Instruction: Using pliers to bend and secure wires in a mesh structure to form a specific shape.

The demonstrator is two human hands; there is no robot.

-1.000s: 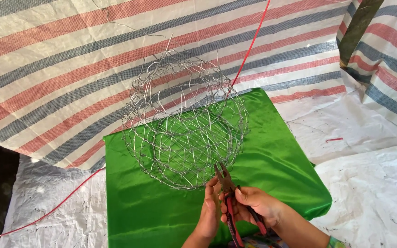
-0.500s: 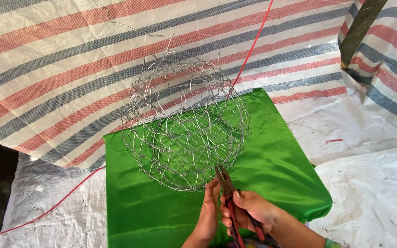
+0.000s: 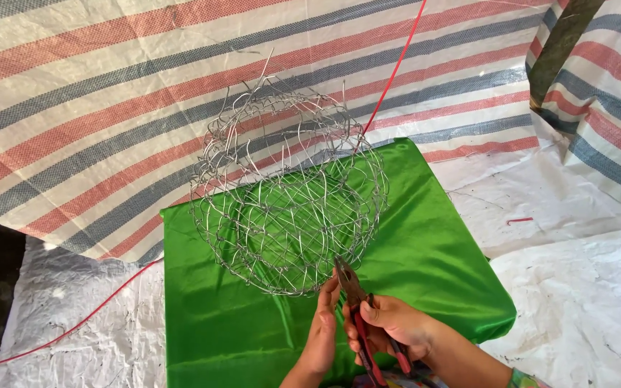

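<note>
While the wire mesh basket rests on the green-draped surface, the left hand steadies its near rim; the right hand, clamped on red-handled pliers, bites there.

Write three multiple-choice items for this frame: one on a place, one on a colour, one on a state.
1. Where does the wire basket sit?
A. on the green cloth
B. on the bare floor
C. on a chair

2. What colour are the handles of the pliers?
A. blue
B. red
C. yellow

3. How is the right hand occupied?
A. empty and open
B. resting flat on the cloth
C. closed around the pliers

Answers: 1 A, the basket stands on the green cloth. 2 B, red handles show below the fingers. 3 C, the fingers wrap the handles while the left hand touches the basket's rim.
</note>
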